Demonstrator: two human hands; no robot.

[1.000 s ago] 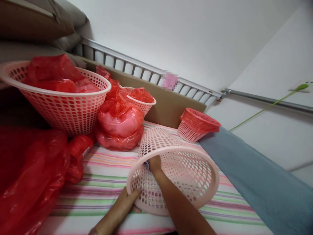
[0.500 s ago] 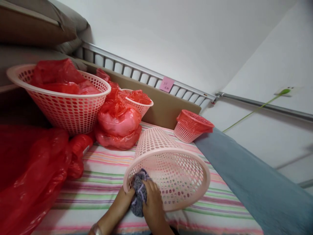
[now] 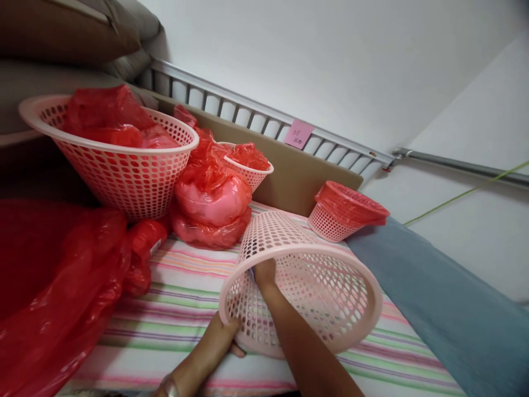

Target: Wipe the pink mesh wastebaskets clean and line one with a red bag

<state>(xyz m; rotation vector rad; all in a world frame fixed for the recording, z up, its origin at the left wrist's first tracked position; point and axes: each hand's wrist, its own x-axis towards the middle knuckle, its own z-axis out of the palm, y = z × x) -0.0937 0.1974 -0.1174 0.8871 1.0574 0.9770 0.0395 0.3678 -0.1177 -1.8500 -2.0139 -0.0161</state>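
A pale pink perforated plastic basket (image 3: 285,251) lies on its side on the striped bedding, its wide mouth towards me. My left hand (image 3: 226,333) grips the lower left of its rim, thumb on the near side. My right hand (image 3: 265,271) reaches inside against the left inner wall, fingers curled. Only a sliver of the grey-purple cloth (image 3: 251,273) shows beside that hand; the rest is hidden behind it.
A larger pink basket (image 3: 119,171) with red plastic bags stands at left, near a tied red bag (image 3: 212,204). A small basket (image 3: 248,168) and a red-lined basket (image 3: 330,220) stand farther back. Loose red plastic (image 3: 61,286) covers the near left. A pink note (image 3: 298,134) hangs on the rail.
My right hand has moved from the basket's rim deep into it, taking the cloth along. My left hand no longer touches the cloth and stays at the rim. The view has shifted.
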